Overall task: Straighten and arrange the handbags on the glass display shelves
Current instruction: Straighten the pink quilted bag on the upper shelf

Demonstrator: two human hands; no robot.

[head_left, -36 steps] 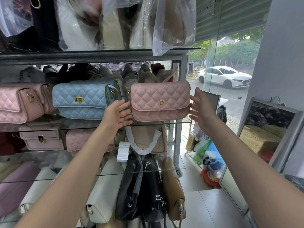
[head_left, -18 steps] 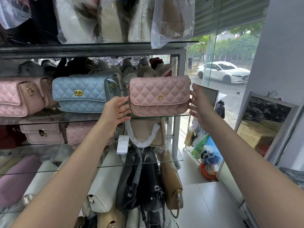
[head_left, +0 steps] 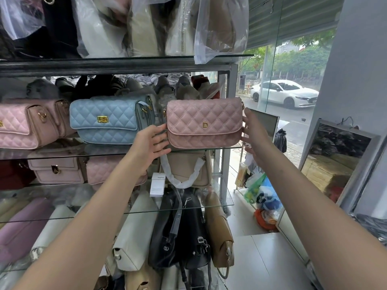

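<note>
A pink quilted handbag (head_left: 204, 123) with a gold D clasp stands upright at the right end of a glass shelf (head_left: 227, 145). My left hand (head_left: 151, 141) touches its left end with straight fingers. My right hand (head_left: 252, 127) lies flat against its right end, fingers extended. Left of it on the same shelf stands a light blue quilted bag (head_left: 109, 120), then a pink quilted bag (head_left: 25, 124) at the far left.
Plastic-wrapped bags (head_left: 146, 26) fill the top shelf. Lower shelves hold a beige bag (head_left: 190, 170) with a wrapped handle, black (head_left: 182, 233), tan (head_left: 219, 233) and white bags (head_left: 134, 233). A metal post (head_left: 230, 122), a glass wall and a leaning mirror (head_left: 335, 164) stand to the right.
The pink bag has settled onto the shelf edge between my hands. My right hand has closed in against its right end. The left hand stays at the left end.
</note>
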